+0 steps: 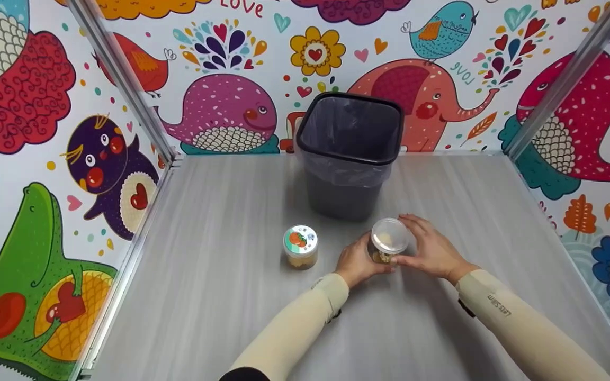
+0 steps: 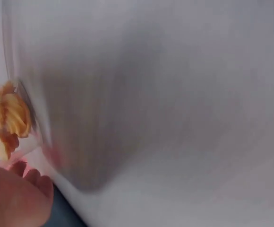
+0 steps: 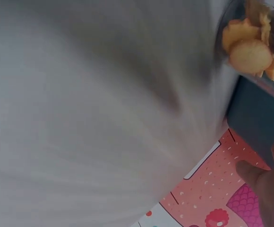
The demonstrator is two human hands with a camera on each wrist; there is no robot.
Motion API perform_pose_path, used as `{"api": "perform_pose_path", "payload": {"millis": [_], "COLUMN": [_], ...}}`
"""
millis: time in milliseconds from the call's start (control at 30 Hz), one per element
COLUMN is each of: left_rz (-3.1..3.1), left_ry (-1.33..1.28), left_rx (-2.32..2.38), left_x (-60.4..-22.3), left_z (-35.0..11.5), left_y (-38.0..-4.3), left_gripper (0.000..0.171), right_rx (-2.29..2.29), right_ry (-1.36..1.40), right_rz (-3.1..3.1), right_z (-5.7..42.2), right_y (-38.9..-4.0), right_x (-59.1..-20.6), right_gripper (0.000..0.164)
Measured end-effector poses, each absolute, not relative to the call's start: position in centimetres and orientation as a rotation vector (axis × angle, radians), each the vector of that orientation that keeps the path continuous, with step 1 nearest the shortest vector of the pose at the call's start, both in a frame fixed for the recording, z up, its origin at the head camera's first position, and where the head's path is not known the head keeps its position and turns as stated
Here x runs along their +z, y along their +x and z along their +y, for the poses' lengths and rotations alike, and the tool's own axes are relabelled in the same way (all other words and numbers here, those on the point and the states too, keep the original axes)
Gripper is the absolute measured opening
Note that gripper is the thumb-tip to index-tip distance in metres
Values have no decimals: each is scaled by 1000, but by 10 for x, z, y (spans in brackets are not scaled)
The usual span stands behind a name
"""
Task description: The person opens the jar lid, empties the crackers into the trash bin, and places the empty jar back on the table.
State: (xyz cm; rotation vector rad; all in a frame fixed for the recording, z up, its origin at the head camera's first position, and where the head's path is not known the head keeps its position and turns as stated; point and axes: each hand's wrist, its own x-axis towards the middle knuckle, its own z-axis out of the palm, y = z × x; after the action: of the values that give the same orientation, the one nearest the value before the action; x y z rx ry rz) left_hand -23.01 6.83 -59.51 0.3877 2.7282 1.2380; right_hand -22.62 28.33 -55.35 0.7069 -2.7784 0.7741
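A clear plastic jar [image 1: 384, 256] with a translucent lid [image 1: 390, 235] is between both hands in the head view. The left hand [image 1: 359, 260] grips its left side, the thumb along the front. From the right, the right hand [image 1: 432, 250] holds it with the thumb at the front and fingers toward the back, a gap showing beside the palm. Golden, ridged biscuits [image 2: 14, 116] show through the wall in the left wrist view, and round biscuits [image 3: 250, 56] in the right wrist view. A second jar [image 1: 302, 259], its lid printed with an orange fruit, stands to the left.
Behind the jars stands a dark bin [image 1: 342, 193] with a black rim and a clear liner. The grey table [image 1: 215, 254] is enclosed by printed panels [image 1: 262, 53] with metal corner posts [image 1: 125, 84].
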Motion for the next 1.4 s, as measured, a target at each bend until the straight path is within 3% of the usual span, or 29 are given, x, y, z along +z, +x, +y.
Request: {"api": "perform_pose_path", "payload": {"millis": [333, 1400], "left_rz": [2727, 2831], "left_ry": [417, 585], "left_rx": [1245, 1102], "left_x": [-599, -609], "left_z": [68, 72], "left_y": [-245, -263], "left_gripper": [89, 70], "right_rx": [910, 625], "right_ry": [583, 998], "right_rz": [-2778, -2574], "right_z": [268, 292], "right_y": [-231, -260], "right_x": [-552, -549], "right_gripper": [91, 87]}}
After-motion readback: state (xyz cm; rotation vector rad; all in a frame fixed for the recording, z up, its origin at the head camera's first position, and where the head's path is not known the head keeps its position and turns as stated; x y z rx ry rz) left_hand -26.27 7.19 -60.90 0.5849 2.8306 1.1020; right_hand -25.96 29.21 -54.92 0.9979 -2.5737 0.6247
